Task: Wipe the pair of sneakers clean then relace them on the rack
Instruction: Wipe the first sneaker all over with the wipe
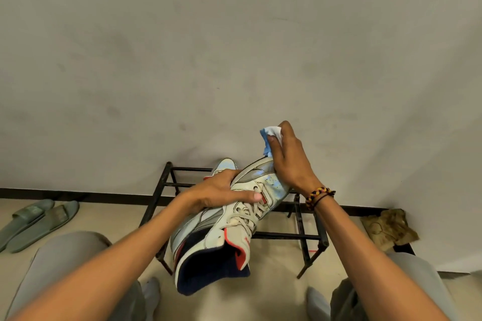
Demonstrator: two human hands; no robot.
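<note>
A black metal rack stands on the floor, slippers alongside.

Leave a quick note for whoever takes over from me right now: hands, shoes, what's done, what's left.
Left hand grips the laced sneaker mid-body, lifted above the rack.
Right hand holds the wipe at the sneaker's toe.
Second sneaker sits behind on the rack, mostly hidden.
Done: wiping under way on the held one.
Left: finish wiping both, then relace on the rack.
</note>
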